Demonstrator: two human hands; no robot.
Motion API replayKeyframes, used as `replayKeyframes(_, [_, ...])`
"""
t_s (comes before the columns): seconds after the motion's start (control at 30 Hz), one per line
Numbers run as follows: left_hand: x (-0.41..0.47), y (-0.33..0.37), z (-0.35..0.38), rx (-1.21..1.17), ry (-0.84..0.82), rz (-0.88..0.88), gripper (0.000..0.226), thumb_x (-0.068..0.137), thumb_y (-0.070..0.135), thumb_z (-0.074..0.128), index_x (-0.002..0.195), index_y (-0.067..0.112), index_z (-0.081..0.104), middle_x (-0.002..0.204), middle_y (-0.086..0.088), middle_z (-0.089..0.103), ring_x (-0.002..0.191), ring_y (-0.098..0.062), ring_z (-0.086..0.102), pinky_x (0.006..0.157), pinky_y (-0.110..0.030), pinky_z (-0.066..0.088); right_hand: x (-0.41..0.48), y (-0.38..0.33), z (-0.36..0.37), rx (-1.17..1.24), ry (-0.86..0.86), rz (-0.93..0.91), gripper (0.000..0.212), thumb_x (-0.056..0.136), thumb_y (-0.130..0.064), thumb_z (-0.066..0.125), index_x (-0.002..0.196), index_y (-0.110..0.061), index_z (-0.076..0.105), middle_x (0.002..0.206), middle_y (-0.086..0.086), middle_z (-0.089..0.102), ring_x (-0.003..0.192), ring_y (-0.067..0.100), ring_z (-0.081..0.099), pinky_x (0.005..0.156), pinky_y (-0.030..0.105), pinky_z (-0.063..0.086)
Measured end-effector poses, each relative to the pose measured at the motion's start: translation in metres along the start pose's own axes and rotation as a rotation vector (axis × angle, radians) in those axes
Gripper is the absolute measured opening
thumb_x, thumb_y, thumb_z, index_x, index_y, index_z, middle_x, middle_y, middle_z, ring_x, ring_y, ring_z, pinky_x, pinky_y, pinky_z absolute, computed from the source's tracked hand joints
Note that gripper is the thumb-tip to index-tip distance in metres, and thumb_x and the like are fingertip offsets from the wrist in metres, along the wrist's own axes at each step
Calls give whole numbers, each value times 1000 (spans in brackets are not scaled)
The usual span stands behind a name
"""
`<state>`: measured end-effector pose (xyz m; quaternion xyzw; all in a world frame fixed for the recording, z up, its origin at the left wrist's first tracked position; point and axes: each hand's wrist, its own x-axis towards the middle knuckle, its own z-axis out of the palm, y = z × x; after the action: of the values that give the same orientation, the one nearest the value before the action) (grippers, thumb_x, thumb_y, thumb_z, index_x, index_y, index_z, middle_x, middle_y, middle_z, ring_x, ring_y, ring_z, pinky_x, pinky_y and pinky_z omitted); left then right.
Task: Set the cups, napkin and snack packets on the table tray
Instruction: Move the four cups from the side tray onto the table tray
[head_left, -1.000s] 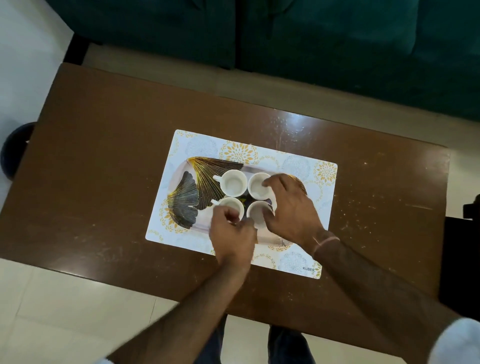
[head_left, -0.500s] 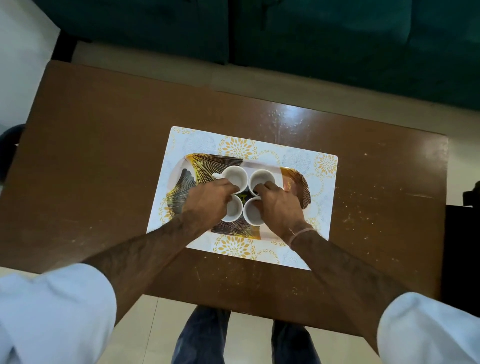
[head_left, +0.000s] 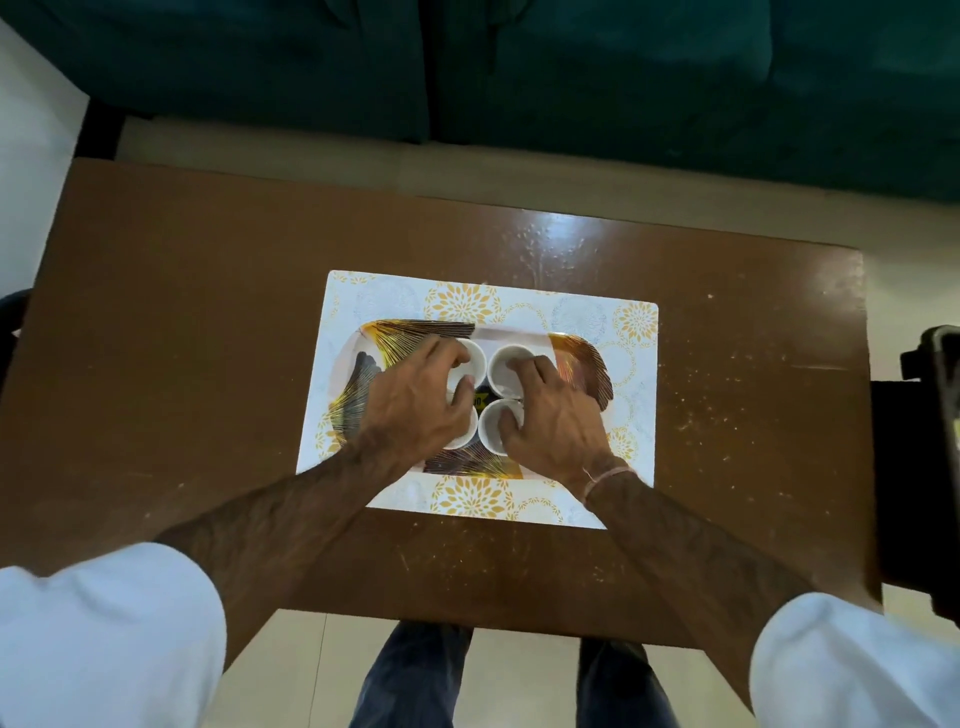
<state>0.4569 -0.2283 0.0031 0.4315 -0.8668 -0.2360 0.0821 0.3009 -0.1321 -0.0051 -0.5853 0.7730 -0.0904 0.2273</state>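
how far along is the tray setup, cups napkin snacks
Done: four white cups sit clustered on the patterned tray, which rests on the floral placemat. In hand: the left hand and right hand rest on the cups, apparently adjusting them. Left: no napkin or snack packets are in view.

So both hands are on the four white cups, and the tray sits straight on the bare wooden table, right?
Not quite. In the head view the tray sits on a floral placemat, not on the bare table. Left hand and right hand are on the four white cups.
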Motion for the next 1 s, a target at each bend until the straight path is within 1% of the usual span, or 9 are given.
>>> replayKeyframes(0.07, [10,7,-3,-13,30,4,24,88,35,56,106,20,60,105,5,64,87,-14,62,63,-23,38,2,4,-6,25,56,9,53,86,-48,56,129,-17,48,125,5,58,96,29,66,67,39,58])
replayKeyframes(0.1, [17,11,-3,-24,30,17,25,88,34,56,107,19,60,105,3,64,90,-15,62,64,-25,42,2,7,-10,36,82,14,53,88,-51,54,128,-17,49,125,5,58,100,28,64,70,40,58])
replayKeyframes(0.17, [31,26,0,-36,26,54,26,88,32,56,107,15,62,105,-2,64,96,-20,60,75,-34,50,3,18,-19,48,118,18,53,92,-53,49,130,-16,49,127,5,58,106,26,61,78,39,57])
replayKeyframes(0.23, [44,47,10,-19,8,81,26,88,28,58,109,13,63,107,-4,65,101,-25,57,85,-41,47,2,35,-30,25,138,24,51,96,-50,45,132,-15,49,129,6,57,108,28,59,84,43,54])
replayKeyframes(0.33, [56,92,37,-4,-60,119,30,88,23,56,116,16,63,116,-1,64,110,-26,53,91,-42,41,-11,75,-49,-19,161,70,50,98,-48,40,135,-15,49,133,7,56,111,31,56,90,47,50])
replayKeyframes(0.47, [67,156,77,-5,-146,158,38,88,21,55,125,16,61,128,-4,61,119,-28,50,97,-42,38,-35,140,-71,-79,202,141,49,98,-46,40,132,-13,52,128,9,58,109,32,55,88,46,49])
replayKeyframes(0.7, [82,287,167,-16,-273,254,41,86,31,57,127,22,58,128,-2,59,122,-25,48,100,-43,36,-102,288,-104,-128,281,349,44,96,-47,41,120,-14,57,125,12,59,112,35,56,88,47,46])
replayKeyframes(0.87, [81,382,232,-14,-321,363,39,87,34,57,125,25,58,128,0,58,123,-22,47,101,-43,33,-163,385,-127,-108,306,501,42,96,-43,44,119,-11,56,126,13,57,115,37,54,91,50,44])
replayKeyframes(1.0, [76,456,282,-28,-357,448,36,86,35,57,119,22,61,120,-2,60,117,-24,49,96,-43,35,-210,448,-136,-79,327,596,38,96,-38,47,121,-11,56,129,12,54,114,36,53,89,50,43])
